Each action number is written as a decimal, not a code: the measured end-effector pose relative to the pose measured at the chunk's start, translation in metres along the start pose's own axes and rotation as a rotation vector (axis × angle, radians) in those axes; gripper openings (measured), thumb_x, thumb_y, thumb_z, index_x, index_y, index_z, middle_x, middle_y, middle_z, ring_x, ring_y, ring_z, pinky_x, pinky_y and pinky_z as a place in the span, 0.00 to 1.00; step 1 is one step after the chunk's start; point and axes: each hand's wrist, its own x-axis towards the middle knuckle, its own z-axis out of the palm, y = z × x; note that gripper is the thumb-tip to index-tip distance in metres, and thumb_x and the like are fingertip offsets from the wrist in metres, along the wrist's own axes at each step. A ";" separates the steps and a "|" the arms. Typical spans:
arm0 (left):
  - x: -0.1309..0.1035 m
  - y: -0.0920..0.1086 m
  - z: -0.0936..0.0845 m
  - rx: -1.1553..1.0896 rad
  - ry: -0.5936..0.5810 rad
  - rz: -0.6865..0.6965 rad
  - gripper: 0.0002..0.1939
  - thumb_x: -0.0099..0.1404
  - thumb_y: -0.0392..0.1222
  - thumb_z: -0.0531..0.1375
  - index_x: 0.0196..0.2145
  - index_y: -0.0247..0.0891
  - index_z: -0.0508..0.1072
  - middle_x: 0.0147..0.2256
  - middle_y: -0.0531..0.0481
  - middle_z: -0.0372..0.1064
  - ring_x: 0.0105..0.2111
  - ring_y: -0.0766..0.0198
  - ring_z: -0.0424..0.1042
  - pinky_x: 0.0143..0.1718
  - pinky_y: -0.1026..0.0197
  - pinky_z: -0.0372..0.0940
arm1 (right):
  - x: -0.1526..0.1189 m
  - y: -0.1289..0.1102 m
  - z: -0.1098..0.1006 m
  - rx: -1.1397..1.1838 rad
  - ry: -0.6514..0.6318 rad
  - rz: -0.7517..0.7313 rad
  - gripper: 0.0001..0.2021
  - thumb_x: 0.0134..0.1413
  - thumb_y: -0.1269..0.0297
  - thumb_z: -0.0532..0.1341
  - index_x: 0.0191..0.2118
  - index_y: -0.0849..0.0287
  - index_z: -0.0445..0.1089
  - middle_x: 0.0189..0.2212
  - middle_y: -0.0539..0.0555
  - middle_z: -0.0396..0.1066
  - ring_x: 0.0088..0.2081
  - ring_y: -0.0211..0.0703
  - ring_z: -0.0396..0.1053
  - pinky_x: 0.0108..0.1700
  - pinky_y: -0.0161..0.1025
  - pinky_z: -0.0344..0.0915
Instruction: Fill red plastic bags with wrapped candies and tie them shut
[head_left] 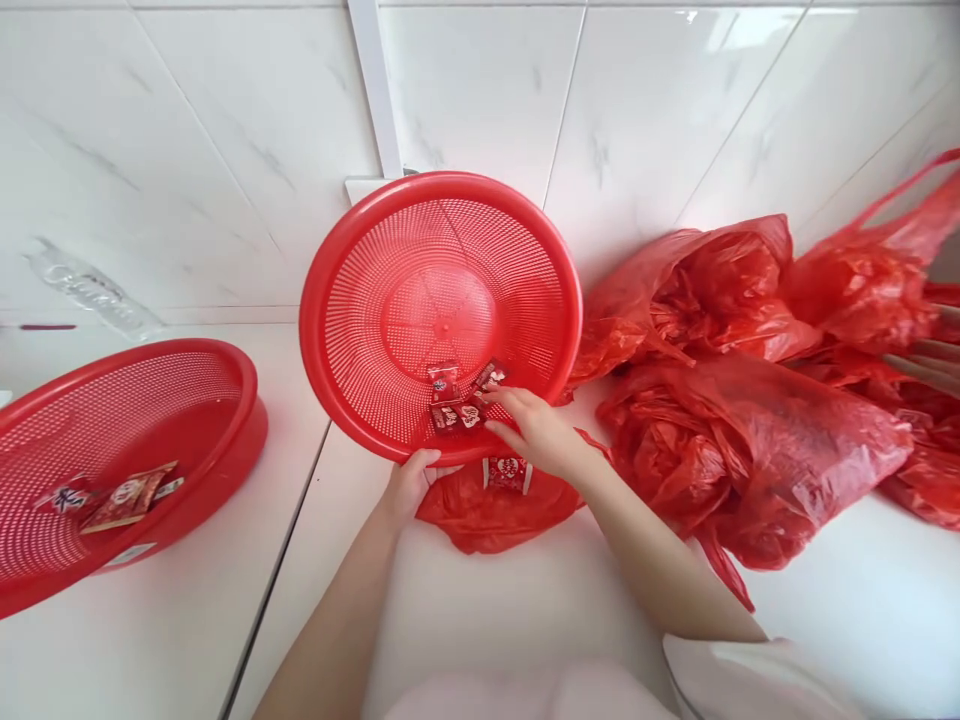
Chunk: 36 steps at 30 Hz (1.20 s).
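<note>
A round red plastic colander (442,190) is tilted toward me against the tiled wall. My left hand (409,488) grips its near rim, thumb on top and fingers underneath. Inside, my right hand (529,425) reaches over the near rim, with thumb and fingers apart beside several small packets. A dark red packet (491,375) is at its fingertips, a double dark red packet (457,417) sits by the thumb, and a brighter red packet (442,380) lies just behind. Under the rim, a red plastic bag (480,520) is spread on the table with a red packet (508,474) on it.
A second red colander (225,480) with several packets (127,500) stands at left. Behind it, a clear plastic bottle (94,290) leans by the wall. Red plastic bags (780,440) are heaped at right, where another person's hand (930,365) shows. A dark seam (277,570) crosses the white table.
</note>
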 end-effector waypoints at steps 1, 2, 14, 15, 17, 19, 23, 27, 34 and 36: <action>-0.002 -0.001 0.003 -0.007 -0.019 -0.016 0.19 0.54 0.35 0.61 0.45 0.33 0.76 0.43 0.43 0.77 0.50 0.44 0.72 0.53 0.42 0.66 | 0.000 -0.002 0.004 -0.033 -0.035 -0.036 0.22 0.62 0.54 0.56 0.59 0.56 0.63 0.59 0.62 0.63 0.60 0.54 0.60 0.63 0.57 0.52; -0.003 -0.003 0.005 -0.015 -0.033 -0.030 0.18 0.54 0.35 0.61 0.44 0.33 0.76 0.43 0.42 0.77 0.50 0.44 0.72 0.53 0.41 0.65 | -0.001 -0.004 0.008 -0.059 -0.076 -0.064 0.26 0.61 0.52 0.56 0.61 0.57 0.61 0.60 0.63 0.62 0.62 0.55 0.58 0.64 0.59 0.48; 0.002 0.001 -0.004 -0.036 0.017 -0.007 0.15 0.55 0.35 0.59 0.42 0.33 0.76 0.44 0.43 0.77 0.49 0.47 0.73 0.53 0.44 0.66 | 0.000 -0.008 0.002 0.354 0.002 0.110 0.13 0.63 0.63 0.54 0.46 0.56 0.74 0.39 0.51 0.76 0.40 0.45 0.72 0.43 0.40 0.66; 0.002 0.002 -0.005 -0.034 0.021 0.005 0.15 0.55 0.35 0.59 0.41 0.33 0.76 0.44 0.44 0.77 0.50 0.47 0.73 0.52 0.44 0.66 | 0.001 -0.007 0.002 0.416 0.050 0.173 0.13 0.63 0.60 0.55 0.43 0.57 0.75 0.36 0.50 0.76 0.38 0.45 0.72 0.41 0.39 0.66; 0.002 0.004 -0.006 -0.031 0.029 0.029 0.15 0.55 0.35 0.59 0.41 0.33 0.76 0.43 0.44 0.77 0.49 0.47 0.73 0.52 0.44 0.67 | 0.002 -0.005 0.001 0.571 0.094 0.257 0.14 0.61 0.55 0.57 0.38 0.59 0.75 0.34 0.50 0.76 0.37 0.45 0.72 0.41 0.40 0.67; 0.002 0.006 -0.007 -0.036 0.034 0.038 0.15 0.56 0.36 0.59 0.42 0.34 0.76 0.43 0.44 0.77 0.48 0.48 0.74 0.51 0.45 0.67 | 0.003 -0.004 -0.002 0.747 0.085 0.292 0.15 0.59 0.53 0.59 0.37 0.60 0.75 0.36 0.50 0.76 0.40 0.46 0.73 0.45 0.41 0.67; 0.003 0.009 -0.010 -0.049 0.040 0.040 0.15 0.56 0.36 0.58 0.41 0.33 0.76 0.44 0.43 0.77 0.49 0.47 0.73 0.52 0.45 0.67 | 0.004 -0.005 -0.007 1.006 0.090 0.366 0.13 0.56 0.55 0.62 0.40 0.59 0.74 0.40 0.53 0.76 0.43 0.46 0.74 0.51 0.45 0.68; 0.004 0.012 -0.011 -0.059 0.063 0.062 0.16 0.56 0.36 0.58 0.42 0.34 0.76 0.46 0.43 0.76 0.51 0.48 0.72 0.54 0.45 0.66 | 0.005 -0.007 -0.008 1.136 0.112 0.420 0.13 0.52 0.58 0.65 0.43 0.57 0.69 0.37 0.51 0.76 0.39 0.41 0.75 0.48 0.43 0.71; 0.003 0.010 -0.009 -0.060 -0.006 0.058 0.17 0.57 0.37 0.58 0.45 0.32 0.76 0.46 0.41 0.76 0.51 0.47 0.72 0.53 0.46 0.67 | 0.000 -0.009 -0.006 0.963 -0.149 0.278 0.09 0.59 0.58 0.60 0.40 0.57 0.68 0.37 0.52 0.76 0.39 0.42 0.74 0.45 0.44 0.71; 0.002 0.009 -0.006 -0.045 -0.016 0.052 0.17 0.57 0.37 0.58 0.45 0.32 0.76 0.46 0.41 0.76 0.50 0.47 0.72 0.53 0.47 0.66 | -0.002 -0.014 -0.003 0.710 -0.110 0.235 0.08 0.60 0.59 0.57 0.39 0.56 0.69 0.38 0.53 0.75 0.40 0.44 0.74 0.45 0.44 0.70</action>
